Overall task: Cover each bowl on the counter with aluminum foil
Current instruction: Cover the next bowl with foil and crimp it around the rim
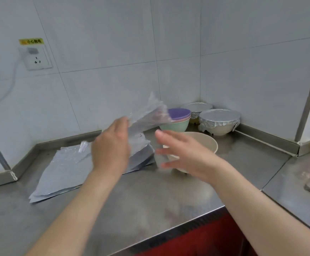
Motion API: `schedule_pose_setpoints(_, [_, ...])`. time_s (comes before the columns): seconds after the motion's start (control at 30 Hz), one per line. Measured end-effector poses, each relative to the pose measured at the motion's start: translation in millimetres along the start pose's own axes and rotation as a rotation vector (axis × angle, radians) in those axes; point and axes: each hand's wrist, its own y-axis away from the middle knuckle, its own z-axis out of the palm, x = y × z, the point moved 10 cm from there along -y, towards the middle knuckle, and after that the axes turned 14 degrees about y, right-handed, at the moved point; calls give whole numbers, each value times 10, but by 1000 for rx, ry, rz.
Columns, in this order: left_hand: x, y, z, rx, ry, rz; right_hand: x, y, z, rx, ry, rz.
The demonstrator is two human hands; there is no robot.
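A person's left hand (111,146) pinches a blurred foil sheet (146,115) raised above a steel counter (150,196). The right hand (183,152), fingers spread and holding nothing, hovers over an uncovered beige bowl (207,143). Behind it stand stacked coloured bowls (178,121) and two foil-covered bowls (219,121) in the corner. A foil stack (63,169) lies to the left.

Even, soft bright light, no hard shadows. Motion blur smears the foil sheet (146,115) and right hand (183,152). Wide-angle bowing at frame edges; dull sheen on counter (150,196).
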Motion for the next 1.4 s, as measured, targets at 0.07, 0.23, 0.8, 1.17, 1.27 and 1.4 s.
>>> schedule_pose_setpoints(0.07, [485, -46, 56, -3, 94, 95, -119, -25, 243, -63, -137, -45])
schedule_pose_setpoints(0.23, [1203, 42, 547, -275, 610, 274, 82, -45, -587, 576, -357, 18])
schedule_pose_setpoints(0.8, [673, 626, 1390, -634, 518, 157, -514, 98, -932, 471, 1600, -375])
schedule_pose_setpoints(1.17, [185, 594, 900, -371, 1504, -975, 157, -35, -349, 375, 1893, -254])
schedule_pose_setpoints(1.27, [267, 531, 874, -393, 1611, -951, 224, -48, -293, 376, 1958, -284])
schedule_pose_setpoints(1.4, [165, 586, 947, -393, 1458, -922, 181, 6, -325, 380, 1932, -297])
